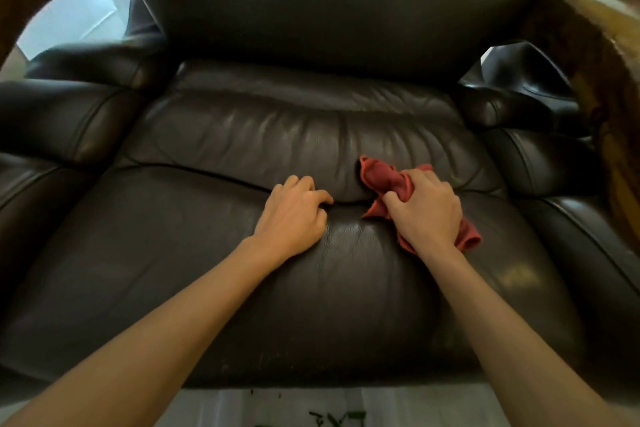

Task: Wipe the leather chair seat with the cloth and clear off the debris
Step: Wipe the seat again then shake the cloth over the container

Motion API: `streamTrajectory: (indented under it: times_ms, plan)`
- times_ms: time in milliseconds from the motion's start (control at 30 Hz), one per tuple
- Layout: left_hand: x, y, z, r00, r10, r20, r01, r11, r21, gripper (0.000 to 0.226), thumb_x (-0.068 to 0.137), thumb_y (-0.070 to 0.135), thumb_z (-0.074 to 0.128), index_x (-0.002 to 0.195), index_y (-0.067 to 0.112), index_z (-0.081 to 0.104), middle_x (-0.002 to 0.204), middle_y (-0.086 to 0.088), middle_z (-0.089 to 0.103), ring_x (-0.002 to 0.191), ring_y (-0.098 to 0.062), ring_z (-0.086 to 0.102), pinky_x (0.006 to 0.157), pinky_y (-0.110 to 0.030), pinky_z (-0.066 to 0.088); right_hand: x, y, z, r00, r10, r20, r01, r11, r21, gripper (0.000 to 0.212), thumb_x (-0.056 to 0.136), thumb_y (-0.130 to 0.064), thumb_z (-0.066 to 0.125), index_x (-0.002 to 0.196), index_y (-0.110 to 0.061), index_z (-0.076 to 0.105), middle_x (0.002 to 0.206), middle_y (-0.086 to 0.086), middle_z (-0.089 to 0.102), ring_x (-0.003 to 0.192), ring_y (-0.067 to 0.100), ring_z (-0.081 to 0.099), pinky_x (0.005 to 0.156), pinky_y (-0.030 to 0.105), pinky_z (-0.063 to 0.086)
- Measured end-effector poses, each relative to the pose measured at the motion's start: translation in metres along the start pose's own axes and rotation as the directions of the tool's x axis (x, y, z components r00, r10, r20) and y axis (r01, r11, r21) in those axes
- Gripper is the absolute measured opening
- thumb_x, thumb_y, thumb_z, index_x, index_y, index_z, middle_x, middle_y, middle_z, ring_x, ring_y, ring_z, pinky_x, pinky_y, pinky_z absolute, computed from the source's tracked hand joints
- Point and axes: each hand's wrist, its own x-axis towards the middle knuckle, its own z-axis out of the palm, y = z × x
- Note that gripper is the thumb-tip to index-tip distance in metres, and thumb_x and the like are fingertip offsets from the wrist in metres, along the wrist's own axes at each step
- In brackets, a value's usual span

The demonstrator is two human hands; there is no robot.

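A dark brown leather chair seat [173, 270] fills the view, with a crease running across its middle. My right hand [427, 210] grips a bunched red cloth [379, 177] and presses it on the seat just right of centre, at the crease. My left hand [294, 211] rests on the seat beside it, fingers curled with their tips at the crease and nothing in them. Small green debris [332, 418] lies on the pale floor in front of the chair. No debris is visible on the seat itself.
Padded armrests stand at the left [59, 121] and right [554, 163], and the backrest [329, 3] rises behind the seat. A wooden furniture edge [609, 55] sits at the upper right. Pale floor [79, 17] shows behind the left armrest.
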Motion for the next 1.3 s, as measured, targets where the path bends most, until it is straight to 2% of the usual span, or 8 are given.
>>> streamTrajectory:
  times_ms: [167,267,400,600,933,1033,1167,1300]
  plan:
    - [-0.0029,-0.0005,-0.0024,0.998,-0.003,-0.058,-0.003,0.994,-0.108,0.024,0.081,0.011,0.048,0.098,0.018,0.064,0.084,0.005,0.048,0.089,-0.021,0.049,0.08,-0.035,0.039,-0.0007,-0.0004,-0.0007,1.0,-0.013,0.01,0.013,0.999,-0.033,0.035,0.075,-0.036,0.06,0.103,-0.016,0.064,0.106,0.009,0.065,0.094,0.035,0.055,0.081,0.042,0.043]
    - [-0.0047,-0.0004,-0.0017,0.995,-0.03,-0.1,0.018,0.992,-0.123,0.026,0.082,0.01,0.048,0.102,0.014,0.063,0.091,-0.003,0.058,0.09,-0.022,0.05,0.082,-0.036,0.041,-0.001,-0.0006,-0.0006,1.0,-0.016,0.018,0.017,0.999,-0.05,0.037,0.075,-0.036,0.06,0.105,-0.015,0.063,0.107,0.009,0.065,0.094,0.036,0.055,0.081,0.042,0.043]
    - [-0.0041,0.0006,-0.0006,0.997,-0.026,-0.078,0.02,0.997,-0.081,0.034,0.084,0.014,0.048,0.115,0.014,0.062,0.101,-0.007,0.06,0.095,-0.022,0.049,0.085,-0.036,0.041,-0.0008,-0.0007,0.0002,1.0,-0.018,0.016,0.019,0.998,-0.061,0.037,0.074,-0.036,0.06,0.104,-0.015,0.063,0.105,0.01,0.064,0.094,0.037,0.055,0.081,0.043,0.043]
    - [-0.0054,0.0018,-0.0016,0.995,-0.034,-0.092,0.026,0.997,-0.079,0.028,0.085,0.014,0.048,0.106,0.013,0.067,0.099,-0.007,0.06,0.095,-0.022,0.049,0.086,-0.038,0.042,-0.0002,-0.0011,0.0007,0.999,-0.028,0.02,0.03,0.996,-0.079,0.037,0.075,-0.037,0.058,0.104,-0.015,0.063,0.105,0.009,0.064,0.094,0.036,0.055,0.08,0.041,0.042]
    - [-0.0027,0.0002,0.0011,0.997,-0.027,-0.07,0.023,0.998,-0.051,0.032,0.083,0.018,0.047,0.108,0.015,0.067,0.097,-0.007,0.058,0.096,-0.023,0.047,0.087,-0.038,0.04,-0.0011,-0.0012,0.0028,0.999,-0.035,0.001,0.035,0.996,-0.083,0.037,0.074,-0.036,0.06,0.103,-0.014,0.064,0.104,0.012,0.064,0.092,0.038,0.055,0.078,0.042,0.043]
    - [-0.0021,-0.0015,0.0002,0.998,-0.017,-0.067,0.011,0.996,-0.093,0.025,0.081,0.015,0.048,0.1,0.015,0.063,0.088,-0.003,0.054,0.091,-0.021,0.048,0.082,-0.036,0.039,-0.0016,-0.0017,0.0028,0.999,-0.042,0.004,0.042,0.994,-0.099,0.037,0.075,-0.037,0.059,0.103,-0.013,0.063,0.104,0.012,0.064,0.092,0.038,0.055,0.078,0.042,0.043]
    - [-0.0046,-0.0007,-0.0019,0.986,-0.064,-0.154,0.031,0.977,-0.209,0.012,0.075,0.007,0.051,0.085,0.014,0.048,0.079,0.002,0.049,0.079,-0.018,0.044,0.073,-0.033,0.039,-0.0013,-0.0022,0.0021,0.999,-0.031,0.017,0.033,0.993,-0.11,0.038,0.075,-0.037,0.058,0.104,-0.013,0.063,0.105,0.012,0.063,0.093,0.037,0.055,0.079,0.043,0.043]
    - [-0.0061,-0.0029,0.0009,0.979,-0.068,-0.191,0.02,0.971,-0.24,0.007,0.075,0.005,0.052,0.077,0.012,0.049,0.076,0.002,0.051,0.077,-0.017,0.045,0.071,-0.031,0.038,-0.0024,-0.0022,0.0024,1.0,-0.03,0.006,0.031,0.995,-0.098,0.037,0.074,-0.036,0.059,0.102,-0.013,0.063,0.103,0.012,0.063,0.093,0.038,0.054,0.079,0.043,0.042]
